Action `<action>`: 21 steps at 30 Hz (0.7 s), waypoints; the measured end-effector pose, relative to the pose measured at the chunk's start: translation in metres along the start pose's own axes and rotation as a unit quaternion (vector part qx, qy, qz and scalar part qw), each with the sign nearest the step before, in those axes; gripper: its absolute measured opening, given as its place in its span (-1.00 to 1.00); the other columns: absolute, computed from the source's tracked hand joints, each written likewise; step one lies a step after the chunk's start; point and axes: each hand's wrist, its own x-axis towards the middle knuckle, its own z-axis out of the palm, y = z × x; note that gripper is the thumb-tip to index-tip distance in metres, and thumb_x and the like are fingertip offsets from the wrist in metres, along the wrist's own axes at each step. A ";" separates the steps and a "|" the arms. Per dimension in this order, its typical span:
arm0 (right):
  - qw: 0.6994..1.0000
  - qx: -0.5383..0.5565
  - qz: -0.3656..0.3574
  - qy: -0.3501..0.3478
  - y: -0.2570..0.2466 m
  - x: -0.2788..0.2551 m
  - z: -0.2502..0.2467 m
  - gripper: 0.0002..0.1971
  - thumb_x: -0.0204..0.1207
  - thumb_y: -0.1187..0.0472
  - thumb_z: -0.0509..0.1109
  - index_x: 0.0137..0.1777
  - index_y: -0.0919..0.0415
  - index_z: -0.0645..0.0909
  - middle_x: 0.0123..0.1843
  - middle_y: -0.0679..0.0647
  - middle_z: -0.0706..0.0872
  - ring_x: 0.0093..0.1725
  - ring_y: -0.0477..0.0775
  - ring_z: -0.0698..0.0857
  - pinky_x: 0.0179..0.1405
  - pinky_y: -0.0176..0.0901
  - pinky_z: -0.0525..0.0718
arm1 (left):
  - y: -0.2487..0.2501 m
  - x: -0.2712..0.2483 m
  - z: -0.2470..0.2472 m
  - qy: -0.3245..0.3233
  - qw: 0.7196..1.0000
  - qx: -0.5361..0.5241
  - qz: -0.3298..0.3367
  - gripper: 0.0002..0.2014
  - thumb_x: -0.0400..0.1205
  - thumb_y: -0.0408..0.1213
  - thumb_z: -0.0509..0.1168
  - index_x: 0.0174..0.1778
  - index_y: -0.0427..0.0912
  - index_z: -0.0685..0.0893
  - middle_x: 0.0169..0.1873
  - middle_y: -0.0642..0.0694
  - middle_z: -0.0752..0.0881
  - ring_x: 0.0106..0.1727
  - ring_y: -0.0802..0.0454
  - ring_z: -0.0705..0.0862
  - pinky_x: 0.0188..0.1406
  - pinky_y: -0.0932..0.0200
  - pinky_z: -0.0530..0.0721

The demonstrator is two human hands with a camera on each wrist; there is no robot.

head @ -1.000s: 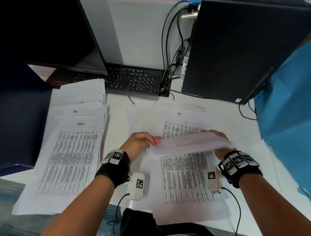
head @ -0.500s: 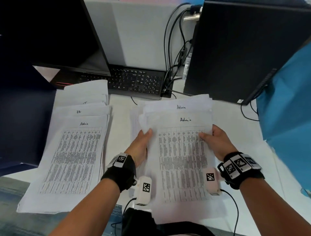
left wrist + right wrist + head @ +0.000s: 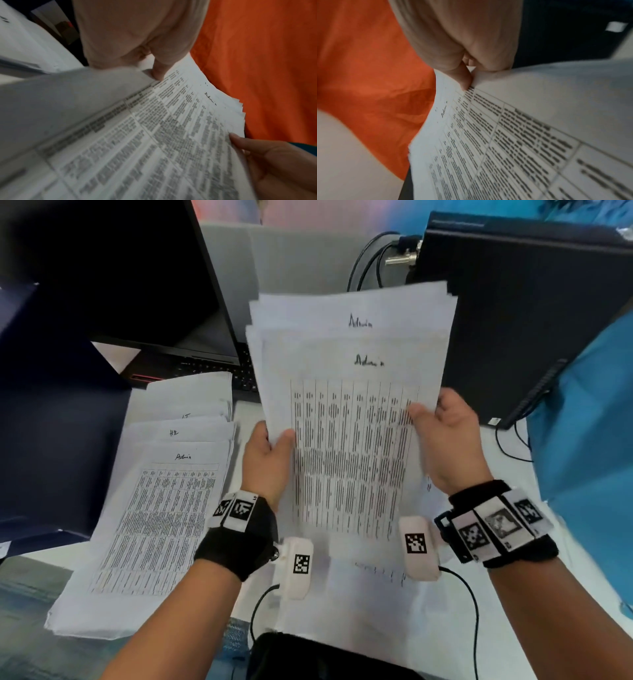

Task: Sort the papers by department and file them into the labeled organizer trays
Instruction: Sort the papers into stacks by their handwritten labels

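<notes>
I hold a stack of printed papers (image 3: pixel 349 419) up off the desk, tilted toward me; the top sheet and the one behind it are handwritten "Admin". My left hand (image 3: pixel 270 453) grips the stack's left edge, thumb on top. My right hand (image 3: pixel 442 433) grips the right edge the same way. The left wrist view shows the stack (image 3: pixel 154 135) with my left thumb pinching its edge; the right wrist view shows the stack (image 3: pixel 513 142) pinched by my right thumb. On the desk to the left lies another spread of papers (image 3: pixel 154 508) marked "Admin", "HR" and "IT". No organizer trays are in view.
A dark monitor (image 3: pixel 113 268) and a keyboard (image 3: pixel 205 368) stand behind the left pile. A black computer case (image 3: pixel 527 313) with cables (image 3: pixel 366 268) sits at the back right. A blue partition (image 3: pixel 589 457) bounds the right side. More sheets (image 3: pixel 359 611) lie under my wrists.
Both hands gathered the papers on the desk and lifted the stack up toward me. An "Admin" sheet now lies on top where an "IT" sheet showed before.
</notes>
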 end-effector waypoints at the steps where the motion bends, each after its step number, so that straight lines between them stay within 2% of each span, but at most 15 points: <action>1: 0.999 -0.017 -0.027 -0.004 -0.009 -0.002 0.004 -0.83 0.62 0.32 0.28 0.05 0.02 0.59 0.05 -0.05 0.79 0.08 -0.11 0.77 0.17 -0.07 0.73 | 0.012 -0.001 0.001 0.018 0.999 -0.022 0.023 -0.87 0.66 -0.29 0.23 0.04 0.06 0.55 -0.01 0.13 0.73 0.03 0.25 0.69 -0.04 0.35 0.61; 4: 0.994 -0.033 -0.101 -0.014 -0.027 -0.016 0.017 -0.76 0.65 0.36 0.20 0.20 0.04 0.49 0.04 -0.23 0.70 0.04 -0.39 0.71 0.09 -0.38 0.69 | 0.035 -0.007 0.003 0.039 0.995 -0.056 0.077 -0.90 0.69 -0.30 0.18 0.03 0.02 0.48 -0.07 0.18 0.69 -0.12 0.43 0.66 -0.17 0.54 0.55; 6: 0.990 -0.013 -0.143 -0.003 -0.030 -0.025 0.023 -0.74 0.66 0.41 0.17 0.21 0.06 0.44 0.05 -0.24 0.68 0.04 -0.45 0.68 0.02 -0.51 0.63 | 0.043 -0.012 0.005 0.036 0.992 -0.054 0.108 -0.86 0.72 -0.29 0.15 0.15 0.02 0.42 -0.07 0.25 0.64 -0.16 0.57 0.62 -0.21 0.63 0.50; 8: 0.988 -0.005 -0.153 -0.005 -0.027 -0.031 0.028 -0.73 0.66 0.42 0.17 0.22 0.05 0.39 0.05 -0.22 0.66 0.03 -0.45 0.67 -0.02 -0.52 0.60 | 0.043 -0.013 0.004 0.033 0.991 -0.049 0.124 -0.78 0.72 -0.30 0.14 0.26 -0.02 0.36 -0.06 0.34 0.58 -0.16 0.70 0.57 -0.21 0.70 0.46; 10: 0.989 -0.010 -0.145 -0.004 -0.020 -0.033 0.030 -0.71 0.65 0.39 0.21 0.26 0.06 0.36 0.07 -0.20 0.64 0.02 -0.43 0.67 -0.05 -0.48 0.61 | 0.042 -0.013 0.002 0.036 0.991 -0.057 0.118 -0.74 0.70 -0.34 0.18 0.29 -0.13 0.38 0.01 0.28 0.62 -0.06 0.59 0.62 -0.07 0.57 0.52; 13: 0.993 0.004 -0.114 0.000 -0.011 -0.030 0.027 -0.66 0.59 0.44 0.21 0.15 -0.06 0.39 0.09 -0.10 0.64 -0.03 -0.34 0.69 -0.12 -0.38 0.66 | 0.038 -0.011 -0.003 0.042 0.992 -0.073 0.092 -0.67 0.61 -0.42 0.26 0.21 0.02 0.41 0.05 0.05 0.70 0.01 0.29 0.71 0.02 0.25 0.64; 15: 0.995 0.012 -0.097 0.006 -0.008 -0.027 0.025 -0.62 0.54 0.48 0.18 0.06 -0.09 0.41 0.05 -0.05 0.64 -0.06 -0.27 0.68 -0.11 -0.30 0.68 | 0.036 -0.009 -0.007 0.040 0.993 -0.084 0.078 -0.59 0.51 -0.38 0.32 0.23 0.03 0.42 0.09 -0.04 0.72 0.06 0.16 0.73 0.03 0.22 0.64; 17: 0.996 0.019 -0.089 0.011 -0.005 -0.024 0.022 -0.63 0.50 0.51 0.16 0.04 -0.03 0.43 0.00 -0.06 0.63 -0.07 -0.23 0.66 -0.04 -0.22 0.68 | 0.038 -0.008 -0.010 0.029 0.992 -0.102 0.065 -0.50 0.45 -0.38 0.33 0.31 -0.07 0.41 0.10 -0.12 0.72 0.12 0.08 0.72 0.08 0.24 0.63; 18: 0.996 0.020 -0.085 0.006 -0.005 -0.023 0.021 -0.63 0.49 0.53 0.13 0.05 0.01 0.43 -0.02 -0.08 0.62 -0.09 -0.28 0.66 -0.03 -0.22 0.67 | 0.038 -0.006 -0.010 0.022 0.992 -0.112 0.058 -0.47 0.47 -0.40 0.35 0.36 -0.15 0.40 0.05 -0.16 0.71 0.10 0.07 0.71 0.08 0.27 0.61; 20: 0.997 0.009 -0.081 -0.006 -0.004 -0.024 0.023 -0.64 0.50 0.57 0.09 0.13 0.13 0.39 -0.04 -0.15 0.59 -0.17 -0.45 0.63 -0.10 -0.43 0.63 | 0.042 -0.006 -0.009 0.013 0.993 -0.112 0.040 -0.49 0.57 -0.39 0.36 0.41 -0.31 0.36 -0.11 -0.20 0.66 0.04 0.05 0.70 0.00 0.35 0.56; 21: 0.996 -0.001 -0.086 -0.007 -0.003 -0.025 0.024 -0.65 0.52 0.57 0.08 0.17 0.17 0.37 -0.04 -0.17 0.59 -0.19 -0.49 0.61 -0.14 -0.52 0.60 | 0.043 -0.006 -0.008 0.006 0.993 -0.110 0.040 -0.53 0.60 -0.37 0.33 0.41 -0.31 0.37 -0.15 -0.13 0.67 0.08 -0.01 0.69 0.02 0.33 0.57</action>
